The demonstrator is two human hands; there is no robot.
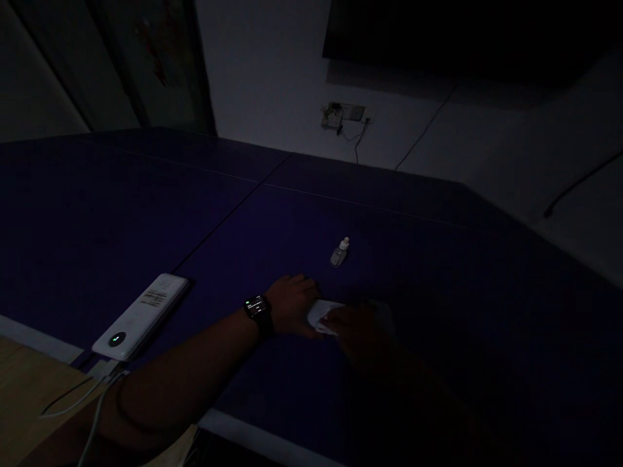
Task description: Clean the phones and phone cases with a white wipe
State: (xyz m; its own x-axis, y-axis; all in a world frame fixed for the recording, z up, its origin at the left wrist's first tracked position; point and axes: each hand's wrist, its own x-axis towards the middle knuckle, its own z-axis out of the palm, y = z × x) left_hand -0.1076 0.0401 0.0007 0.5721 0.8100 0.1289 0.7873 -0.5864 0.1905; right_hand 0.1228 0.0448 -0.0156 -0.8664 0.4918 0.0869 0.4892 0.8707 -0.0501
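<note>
The room is very dark. My left hand (293, 303), wearing a lit smartwatch (257, 307), grips the left end of a flat, pale, phone-sized object (318, 311) on the blue table. My right hand (354, 327), deep in shadow, presses its fingertips down on that object. Under those fingers a white, cloth-like piece (325, 328) shows, its kind hard to make out. The right end of the flat object is hidden by my right hand. Just beyond both hands is a small clear bottle (339, 253) with a white cap.
A white power bank (146, 314) with a lit display and cables (100, 379) plugged in is at the table's left front edge. The blue table (219, 214) reaches back to a white wall with sockets (343, 113) and a dark screen (467, 39).
</note>
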